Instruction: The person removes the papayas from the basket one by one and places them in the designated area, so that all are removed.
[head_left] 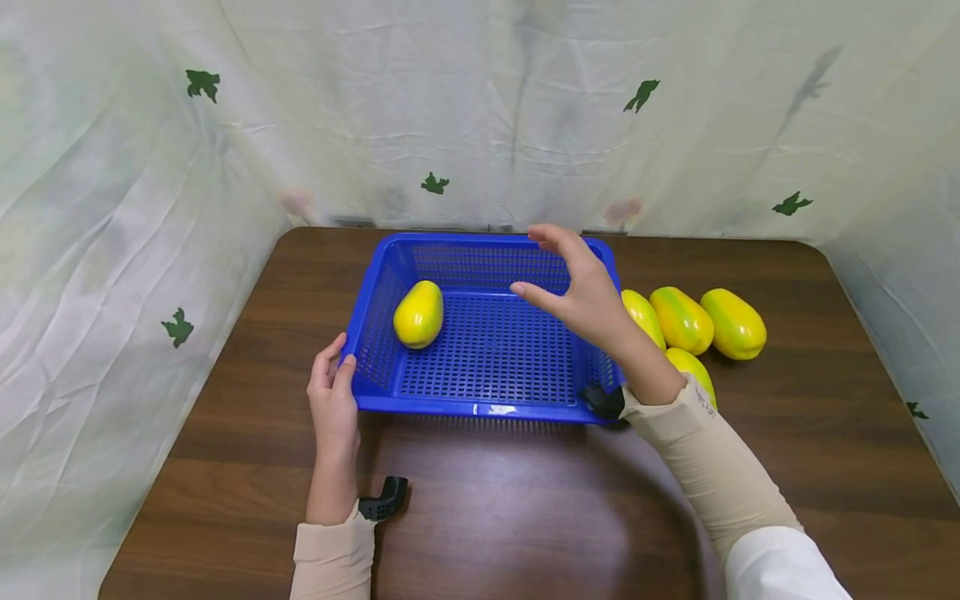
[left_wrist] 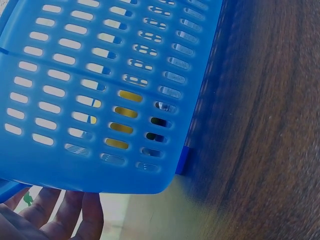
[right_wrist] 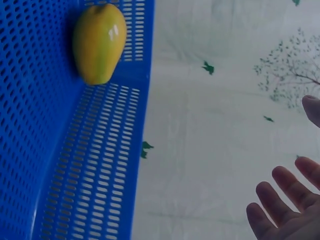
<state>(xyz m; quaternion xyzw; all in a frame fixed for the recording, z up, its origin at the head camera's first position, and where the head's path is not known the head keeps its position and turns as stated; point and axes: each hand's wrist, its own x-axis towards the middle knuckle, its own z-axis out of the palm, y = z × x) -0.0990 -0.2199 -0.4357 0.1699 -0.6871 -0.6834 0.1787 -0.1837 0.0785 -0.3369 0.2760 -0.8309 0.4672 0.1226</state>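
A blue plastic basket (head_left: pixel 480 410) with slotted walls stands toward the back of the table. One glossy yellow-green fruit, papaya-like in shape (head_left: pixel 418 315), lies inside at the left. My left hand (head_left: pixel 333 408) grips the basket's left rim, thumb on top; the left wrist view shows fingers (left_wrist: pixel 91 215) against the rim. Over the basket's right side, my right hand (head_left: pixel 588 302) hovers with thumb and fingers spread and holds nothing. The right wrist view also shows this hand (right_wrist: pixel 295 212) apart from the basket wall and the fruit (right_wrist: pixel 100 42).
Several more yellow-green fruits (head_left: pixel 681 321) lie on the wooden table (head_left: pixel 810 417) just right of the basket, partly hidden by the right arm. A pale cloth (head_left: pixel 480 108) with green shapes hangs behind and at both sides. Black devices (head_left: pixel 384 498) sit at the wrists.
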